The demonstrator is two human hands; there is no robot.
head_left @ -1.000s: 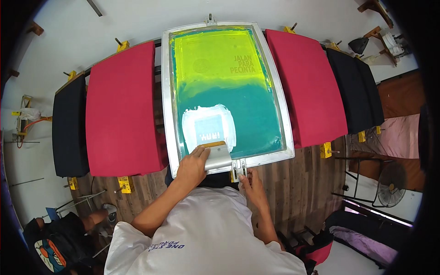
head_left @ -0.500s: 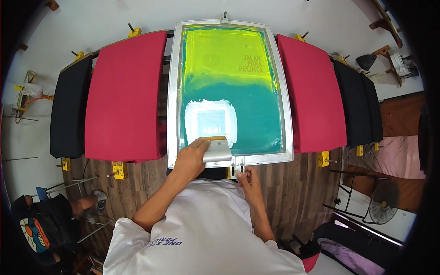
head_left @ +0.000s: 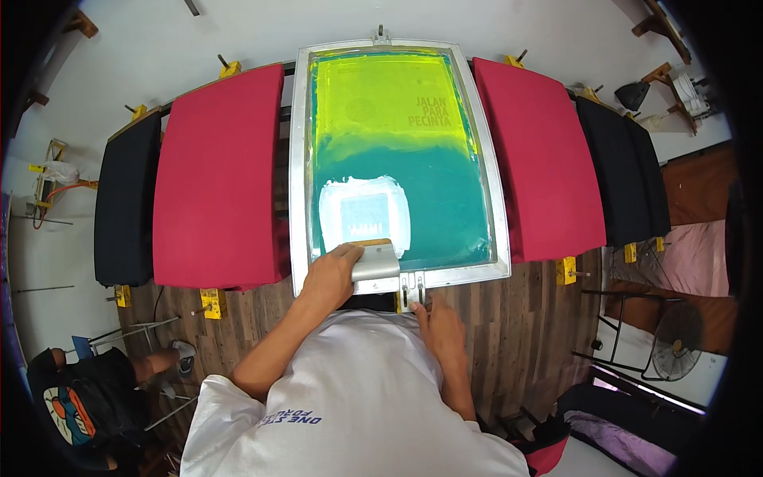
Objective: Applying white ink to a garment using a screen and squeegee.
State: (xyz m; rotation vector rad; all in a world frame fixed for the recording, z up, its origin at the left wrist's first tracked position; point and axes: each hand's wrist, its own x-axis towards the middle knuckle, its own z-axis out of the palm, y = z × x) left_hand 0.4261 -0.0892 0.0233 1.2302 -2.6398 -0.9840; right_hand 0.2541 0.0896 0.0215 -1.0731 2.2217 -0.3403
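Observation:
A silver-framed printing screen (head_left: pixel 501 230) lies in front of me, its mesh teal (head_left: pixel 445 215) with yellow-green ink (head_left: pixel 381 87) across the far part. White ink (head_left: pixel 327 215) surrounds a small lettered patch near the left front. My left hand (head_left: pixel 327 278) is closed round the metal-handled squeegee (head_left: pixel 377 261), which rests at the screen's near edge beside the white ink. At the middle of that edge sits a slotted metal bracket (head_left: pixel 412 290). My right hand (head_left: pixel 439 322) has its fingertips closed on the bracket's lower right side; the other fingers are curled and partly hidden.
Red cloth-covered boards (head_left: pixel 218 175) (head_left: pixel 540 159) flank the screen, with black ones (head_left: pixel 127 203) farther out. Yellow blocks (head_left: pixel 213 304) with bolts stick out at their ends. A person in black (head_left: pixel 95 397) is at the lower left. A fan (head_left: pixel 675 342) stands at the right.
The view has shifted slightly. My right hand's fingers have moved a little at the bracket's lower end. The left hand keeps the squeegee in the same place on the screen.

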